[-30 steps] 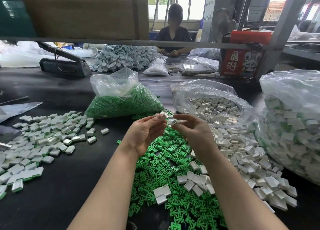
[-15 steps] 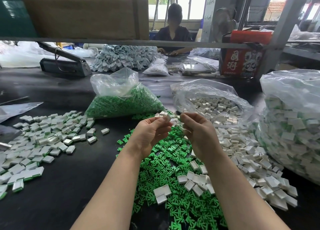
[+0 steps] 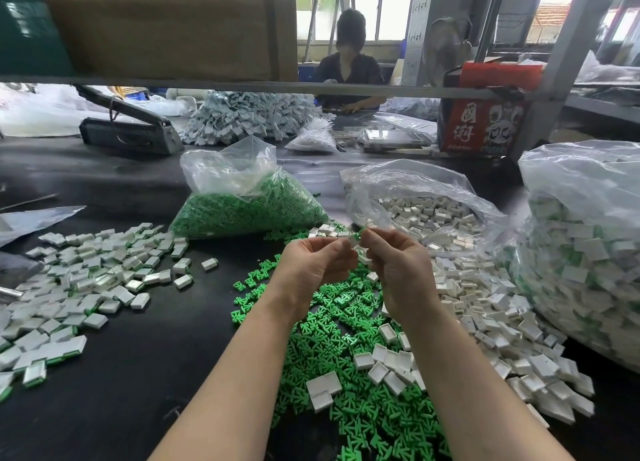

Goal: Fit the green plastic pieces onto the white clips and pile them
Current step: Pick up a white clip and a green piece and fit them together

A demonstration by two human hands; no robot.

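Left hand (image 3: 317, 264) and right hand (image 3: 398, 270): raised above the loose green pieces (image 3: 346, 356), fingertips together pinching one white clip (image 3: 354, 241) with a green piece at its top. Finished pile (image 3: 79, 280): on the black table (image 3: 138, 374), well left of the green pieces. Loose white clips (image 3: 485, 304): just right of them.

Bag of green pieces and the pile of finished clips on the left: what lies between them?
In the head view, only bare black table separates the bag of green pieces from the pile of finished clips; the pile's far edge nearly reaches the bag.
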